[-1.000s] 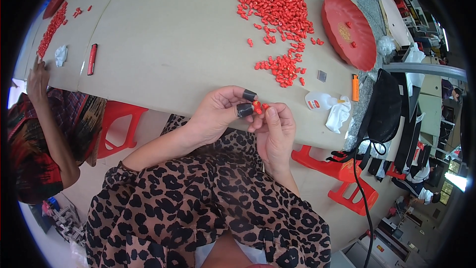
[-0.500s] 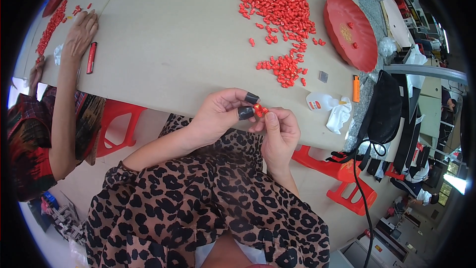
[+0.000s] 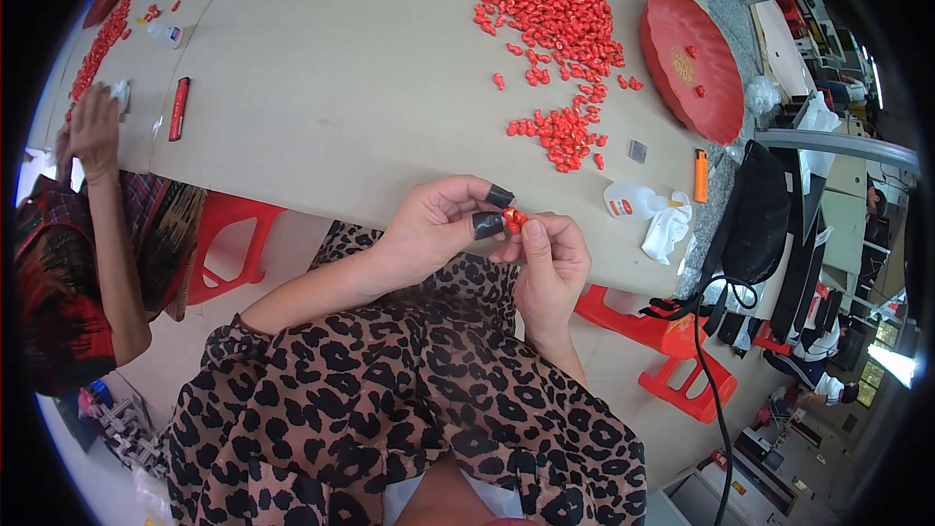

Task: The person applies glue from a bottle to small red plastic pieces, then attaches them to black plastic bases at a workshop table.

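My left hand (image 3: 419, 232) is at the table's near edge, black wraps covering the tips of its thumb and index finger. Those fingers close on a small red gourd-shaped piece (image 3: 514, 220) with a yellowish spot. From the other side, the thumb and fingers of my right hand (image 3: 550, 258) pinch the same piece; its right end is hidden by them. Beyond my hands lies a small heap of similar red pieces (image 3: 565, 141), with a much larger pile (image 3: 550, 10) behind it.
Right of the heaps is a scalloped red tray (image 3: 716, 102) with a few pieces. Nearer are a small white squeeze bottle (image 3: 628, 201), a white tissue (image 3: 667, 234), an orange lighter (image 3: 700, 175) and a grey square (image 3: 637, 151). A co-worker's hand (image 3: 94, 127) and red marker-like stick (image 3: 179, 109) are left.
The co-worker's hand has drawn back to the left, uncovering a small bottle. My hands stay almost in place, and the red piece between them has turned slightly.
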Action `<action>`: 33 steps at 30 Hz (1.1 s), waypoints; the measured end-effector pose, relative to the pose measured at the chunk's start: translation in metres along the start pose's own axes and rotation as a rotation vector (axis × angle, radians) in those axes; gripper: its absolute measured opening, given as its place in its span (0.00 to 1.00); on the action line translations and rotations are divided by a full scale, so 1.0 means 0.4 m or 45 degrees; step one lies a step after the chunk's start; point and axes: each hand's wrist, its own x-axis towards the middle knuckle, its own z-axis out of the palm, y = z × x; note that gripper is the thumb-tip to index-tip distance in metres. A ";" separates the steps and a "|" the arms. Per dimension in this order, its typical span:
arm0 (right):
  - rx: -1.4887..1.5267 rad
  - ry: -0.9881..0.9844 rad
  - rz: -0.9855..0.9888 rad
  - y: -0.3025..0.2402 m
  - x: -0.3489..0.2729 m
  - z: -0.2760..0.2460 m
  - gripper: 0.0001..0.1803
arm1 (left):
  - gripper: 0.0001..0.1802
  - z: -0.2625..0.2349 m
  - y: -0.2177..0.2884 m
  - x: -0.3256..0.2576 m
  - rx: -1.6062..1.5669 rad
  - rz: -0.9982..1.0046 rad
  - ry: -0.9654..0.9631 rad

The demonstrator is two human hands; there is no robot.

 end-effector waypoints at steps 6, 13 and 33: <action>-0.173 0.017 -0.003 -0.012 0.000 0.005 0.06 | 0.09 0.000 -0.003 -0.002 0.050 0.020 0.013; -0.352 0.045 0.003 -0.026 0.003 0.001 0.06 | 0.08 0.012 -0.007 -0.002 0.105 0.108 0.010; -0.344 0.046 0.193 -0.049 0.014 0.009 0.06 | 0.08 0.014 -0.008 0.000 0.099 0.074 0.100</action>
